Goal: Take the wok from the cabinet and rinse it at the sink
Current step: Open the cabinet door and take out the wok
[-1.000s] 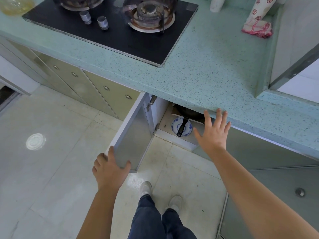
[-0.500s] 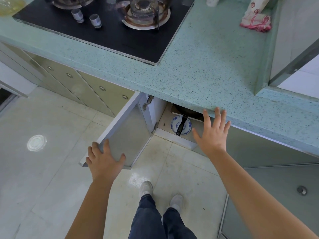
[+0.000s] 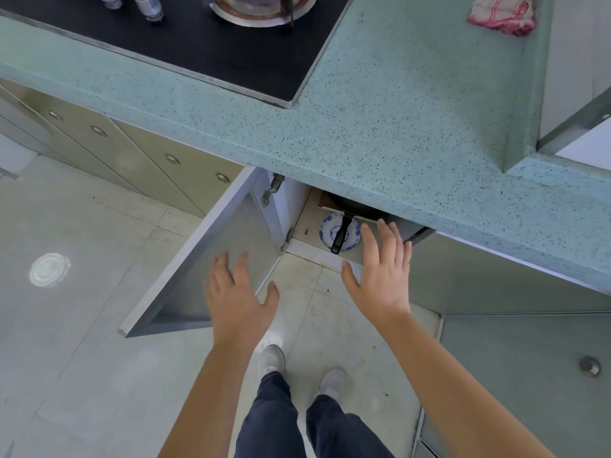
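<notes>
the left hand [image 3: 238, 300] has let go of the cabinet door [image 3: 198, 269]: a moment ago its fingers were hooked over the door's near edge, now they are spread and empty, hovering in front of the door's inner face. the door stands swung well out to the left, so the cabinet [image 3: 305, 223] under the counter [image 3: 413, 120] is fully open. the right hand [image 3: 380, 279] has dropped lower and closer to the opening, fingers wide and holding nothing, just right of the handle [image 3: 340, 234] of the wok [image 3: 350, 206]. the wok is inside the cabinet, its dark bowl mostly hidden under the counter's edge, its black handle pointing out toward the near side across a blue-and-white plate [image 3: 327, 231]. so the opening step looks finished and the reach is under way; nothing is grasped yet, and the sink is not in view
</notes>
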{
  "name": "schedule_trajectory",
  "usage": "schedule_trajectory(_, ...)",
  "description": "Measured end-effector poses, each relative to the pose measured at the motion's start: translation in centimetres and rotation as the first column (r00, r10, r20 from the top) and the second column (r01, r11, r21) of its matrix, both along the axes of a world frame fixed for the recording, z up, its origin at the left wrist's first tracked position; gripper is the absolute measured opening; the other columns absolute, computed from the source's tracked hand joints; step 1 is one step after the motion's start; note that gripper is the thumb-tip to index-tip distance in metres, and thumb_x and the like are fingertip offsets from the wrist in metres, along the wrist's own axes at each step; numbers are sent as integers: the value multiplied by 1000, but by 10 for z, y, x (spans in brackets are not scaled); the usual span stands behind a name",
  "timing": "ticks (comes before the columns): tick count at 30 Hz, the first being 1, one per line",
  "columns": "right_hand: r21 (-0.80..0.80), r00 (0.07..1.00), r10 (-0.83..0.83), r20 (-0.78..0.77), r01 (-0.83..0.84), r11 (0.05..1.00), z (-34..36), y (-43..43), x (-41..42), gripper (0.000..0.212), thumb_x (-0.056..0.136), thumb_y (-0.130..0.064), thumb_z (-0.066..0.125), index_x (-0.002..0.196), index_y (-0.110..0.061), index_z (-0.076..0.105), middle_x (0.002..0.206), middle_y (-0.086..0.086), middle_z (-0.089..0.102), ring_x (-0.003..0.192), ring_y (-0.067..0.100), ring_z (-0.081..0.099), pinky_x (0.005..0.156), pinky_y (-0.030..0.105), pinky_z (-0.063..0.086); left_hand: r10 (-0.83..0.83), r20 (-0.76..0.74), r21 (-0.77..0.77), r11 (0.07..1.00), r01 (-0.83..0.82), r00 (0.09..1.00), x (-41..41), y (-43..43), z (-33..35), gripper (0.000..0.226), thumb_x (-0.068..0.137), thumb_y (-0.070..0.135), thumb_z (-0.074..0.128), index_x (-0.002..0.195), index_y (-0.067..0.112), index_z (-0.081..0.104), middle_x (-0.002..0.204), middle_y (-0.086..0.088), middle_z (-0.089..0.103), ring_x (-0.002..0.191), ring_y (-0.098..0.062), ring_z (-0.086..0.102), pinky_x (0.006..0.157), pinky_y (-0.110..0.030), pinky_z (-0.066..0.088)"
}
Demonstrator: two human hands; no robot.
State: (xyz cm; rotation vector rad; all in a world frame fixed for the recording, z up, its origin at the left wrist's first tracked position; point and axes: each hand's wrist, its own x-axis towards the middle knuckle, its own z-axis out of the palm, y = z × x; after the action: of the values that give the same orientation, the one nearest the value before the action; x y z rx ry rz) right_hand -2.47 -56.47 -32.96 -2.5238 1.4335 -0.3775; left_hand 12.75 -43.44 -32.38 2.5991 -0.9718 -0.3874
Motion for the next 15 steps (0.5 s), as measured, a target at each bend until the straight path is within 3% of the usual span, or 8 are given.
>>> schedule_trajectory(7,177,997,2,-80,12,984,-94,-5,19,61,83,-29,59,135,-6,39,130,22,47,125,39,41,111,54,26,-97,-162,-119,990,78,982,-8,-44,-75,64,81,32,61,136,14,34,147,-15,29,134,-31,26,110,-47,28)
schedule_trajectory(11,206,995,-32,-97,52,977,-166,-27,31,62,85,-34,54,138,-7,34,136,19,42,129,36,37,111,50,28,-147,-207,-173,979,112,967,0,-75,-141,63,80,31,61,134,12,35,137,-11,41,124,-25,38,105,-37,33)
schedule_trajectory(15,234,990,-103,-95,123,964,-240,-52,40,64,86,-35,53,139,-8,30,139,15,40,128,33,36,110,46,31,-160,-274,-201,974,106,948,6,-106,-215,62,81,32,58,136,14,33,134,-6,41,125,-22,38,105,-36,36)
